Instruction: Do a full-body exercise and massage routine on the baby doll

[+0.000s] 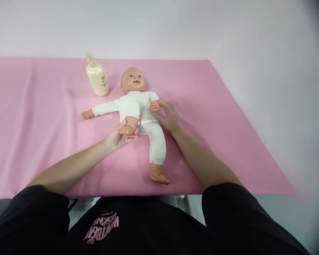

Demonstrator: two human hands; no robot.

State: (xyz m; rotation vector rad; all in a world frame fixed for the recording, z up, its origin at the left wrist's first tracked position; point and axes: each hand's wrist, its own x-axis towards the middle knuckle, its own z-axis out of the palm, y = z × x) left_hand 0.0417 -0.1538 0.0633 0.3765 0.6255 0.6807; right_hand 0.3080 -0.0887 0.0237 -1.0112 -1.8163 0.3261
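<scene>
A baby doll (130, 102) with a white cloth body lies on its back, head toward the far side. My left hand (121, 137) holds one of its legs by the foot, which is raised and bent up toward the belly. At the other side, my right hand (168, 115) grips the doll's hand between thumb and fingers, close to its chest. The doll's other arm stretches out to the left, and its other leg lies extended toward me.
A pump bottle (98, 78) of pale yellow liquid stands left of the doll's head. The pink cover (218, 117) lies over the table, with creases at the left. A pale wall (149, 28) rises behind the far edge.
</scene>
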